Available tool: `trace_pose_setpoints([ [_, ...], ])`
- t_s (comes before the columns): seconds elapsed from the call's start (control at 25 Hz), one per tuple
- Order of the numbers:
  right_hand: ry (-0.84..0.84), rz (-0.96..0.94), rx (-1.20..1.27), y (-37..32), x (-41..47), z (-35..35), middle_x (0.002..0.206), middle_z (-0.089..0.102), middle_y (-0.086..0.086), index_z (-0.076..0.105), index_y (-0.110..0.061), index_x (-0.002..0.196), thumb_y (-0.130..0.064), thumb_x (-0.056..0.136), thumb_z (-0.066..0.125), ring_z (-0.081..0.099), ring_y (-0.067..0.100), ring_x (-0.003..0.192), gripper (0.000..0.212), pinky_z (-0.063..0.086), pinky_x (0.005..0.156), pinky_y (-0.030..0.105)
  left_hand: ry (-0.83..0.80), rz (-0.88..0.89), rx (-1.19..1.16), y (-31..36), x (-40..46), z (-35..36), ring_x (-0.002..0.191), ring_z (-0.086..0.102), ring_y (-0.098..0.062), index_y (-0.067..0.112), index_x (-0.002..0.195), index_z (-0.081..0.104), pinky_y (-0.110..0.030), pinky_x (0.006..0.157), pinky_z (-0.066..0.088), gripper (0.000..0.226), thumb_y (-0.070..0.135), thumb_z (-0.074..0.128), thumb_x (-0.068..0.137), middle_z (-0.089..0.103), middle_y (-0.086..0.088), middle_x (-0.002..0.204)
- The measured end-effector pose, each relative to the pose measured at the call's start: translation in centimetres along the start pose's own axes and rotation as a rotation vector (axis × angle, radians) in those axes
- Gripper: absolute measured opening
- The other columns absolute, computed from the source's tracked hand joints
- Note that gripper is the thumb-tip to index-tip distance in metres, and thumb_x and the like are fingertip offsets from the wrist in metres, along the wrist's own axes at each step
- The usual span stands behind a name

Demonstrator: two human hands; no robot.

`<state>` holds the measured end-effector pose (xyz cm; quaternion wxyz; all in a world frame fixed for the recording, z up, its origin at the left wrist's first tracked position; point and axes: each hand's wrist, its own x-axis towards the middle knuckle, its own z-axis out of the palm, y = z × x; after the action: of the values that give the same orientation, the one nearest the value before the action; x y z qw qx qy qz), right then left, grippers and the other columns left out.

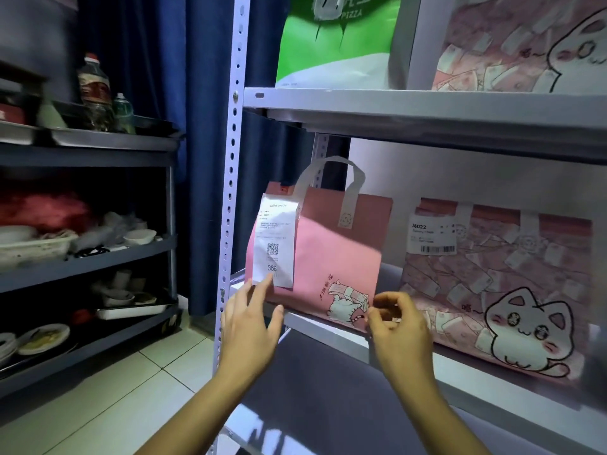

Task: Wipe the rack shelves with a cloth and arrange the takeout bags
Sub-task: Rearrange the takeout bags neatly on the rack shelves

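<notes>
Reaching at the shelf's (328,326) front edge, the left hand (251,326) spreads open under the pink bag's (331,257) receipt (275,239); the right hand (399,326) pinches its lower corner.

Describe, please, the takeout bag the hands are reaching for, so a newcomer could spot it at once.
On the grey metal rack, look at the middle shelf, left end beside the perforated upright. The pink bag there has a raised loop handle. Unlike its banknote-patterned neighbour, it is plain pink and carries a long white receipt marked 366.
</notes>
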<state>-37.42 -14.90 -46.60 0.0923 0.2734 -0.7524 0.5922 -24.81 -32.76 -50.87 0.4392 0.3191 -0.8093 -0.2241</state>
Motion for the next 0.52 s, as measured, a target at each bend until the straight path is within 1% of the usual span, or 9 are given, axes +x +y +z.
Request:
trace_pose_setpoints([
  [0.08, -0.062, 0.026, 0.024, 0.2, -0.4, 0.6, 0.09, 0.07, -0.011, 0.063, -0.033, 0.099, -0.011, 0.091, 0.065, 0.066, -0.004, 0.073, 0.024, 0.052, 0.056, 0.014, -0.074, -0.038, 0.055, 0.1, 0.9, 0.3, 0.139, 0.03, -0.023, 0.038, 0.15, 0.035, -0.04, 0.116, 0.023, 0.053, 0.04, 0.05, 0.099, 0.041, 0.0, 0.15],
  [0.12, -0.087, 0.042, 0.033, 0.2, -0.5, 0.9, 0.093, 0.07, -0.011, 0.063, -0.034, 0.103, -0.01, 0.091, 0.064, 0.064, -0.008, 0.075, 0.027, 0.05, 0.053, 0.012, -0.105, -0.057, 0.075, 0.1, 1.4, 0.4, 0.141, 0.029, -0.025, 0.038, 0.151, 0.034, -0.041, 0.117, 0.022, 0.053, 0.042, 0.046, 0.099, 0.041, -0.002, 0.151],
  [0.2, -0.113, 0.068, 0.051, -0.1, -0.5, 1.4, 0.1, 0.069, -0.011, 0.062, -0.034, 0.111, -0.011, 0.09, 0.062, 0.062, -0.013, 0.079, 0.031, 0.047, 0.052, 0.008, -0.133, -0.089, 0.091, -0.1, 2.3, 0.3, 0.14, 0.031, -0.027, 0.037, 0.151, 0.034, -0.043, 0.115, 0.024, 0.052, 0.044, 0.043, 0.1, 0.046, -0.003, 0.147],
  [0.24, -0.113, 0.078, 0.055, -0.4, -0.5, 1.6, 0.101, 0.068, -0.012, 0.061, -0.035, 0.113, -0.013, 0.09, 0.062, 0.062, -0.012, 0.081, 0.032, 0.046, 0.052, 0.007, -0.137, -0.094, 0.091, -0.1, 2.7, 0.3, 0.138, 0.033, -0.028, 0.035, 0.151, 0.035, -0.044, 0.113, 0.026, 0.052, 0.044, 0.042, 0.1, 0.05, -0.003, 0.144],
  [0.32, -0.079, 0.083, 0.067, -1.0, -0.6, 2.0, 0.098, 0.068, -0.013, 0.059, -0.038, 0.109, -0.016, 0.09, 0.062, 0.066, -0.003, 0.079, 0.029, 0.048, 0.051, 0.012, -0.155, -0.079, 0.078, -0.1, 3.2, 0.4, 0.137, 0.036, -0.031, 0.034, 0.15, 0.036, -0.046, 0.113, 0.027, 0.051, 0.043, 0.041, 0.101, 0.057, 0.0, 0.136],
  [0.4, -0.041, 0.071, 0.101, -1.2, -0.8, 2.4, 0.085, 0.07, -0.007, 0.059, -0.036, 0.098, -0.014, 0.09, 0.06, 0.069, 0.009, 0.073, 0.023, 0.058, 0.06, 0.032, -0.198, -0.054, 0.066, -0.1, 3.2, 0.7, 0.138, 0.037, -0.033, 0.034, 0.151, 0.034, -0.048, 0.113, 0.027, 0.051, 0.043, 0.039, 0.101, 0.063, 0.004, 0.12],
  [0.44, -0.049, 0.058, 0.114, -1.2, -0.9, 2.5, 0.079, 0.07, -0.003, 0.061, -0.035, 0.094, -0.012, 0.09, 0.059, 0.069, 0.014, 0.07, 0.024, 0.06, 0.065, 0.039, -0.222, -0.048, 0.051, -0.2, 3.2, 0.8, 0.137, 0.038, -0.033, 0.035, 0.151, 0.033, -0.049, 0.113, 0.027, 0.05, 0.043, 0.038, 0.102, 0.063, 0.006, 0.111],
  [0.48, -0.077, 0.048, 0.126, -1.3, -1.0, 2.6, 0.077, 0.07, -0.001, 0.064, -0.034, 0.093, -0.01, 0.091, 0.058, 0.068, 0.016, 0.07, 0.025, 0.06, 0.068, 0.04, -0.238, -0.037, 0.039, -0.3, 3.1, 1.1, 0.137, 0.039, -0.032, 0.037, 0.151, 0.033, -0.048, 0.112, 0.027, 0.05, 0.043, 0.038, 0.102, 0.064, 0.007, 0.107],
  [0.52, -0.105, 0.047, 0.136, -1.3, -1.0, 2.7, 0.079, 0.07, -0.001, 0.066, -0.034, 0.096, -0.009, 0.091, 0.058, 0.067, 0.016, 0.073, 0.026, 0.06, 0.07, 0.036, -0.257, -0.03, 0.038, -0.3, 3.1, 1.3, 0.137, 0.039, -0.031, 0.039, 0.15, 0.032, -0.048, 0.113, 0.027, 0.05, 0.044, 0.038, 0.101, 0.066, 0.007, 0.108],
])
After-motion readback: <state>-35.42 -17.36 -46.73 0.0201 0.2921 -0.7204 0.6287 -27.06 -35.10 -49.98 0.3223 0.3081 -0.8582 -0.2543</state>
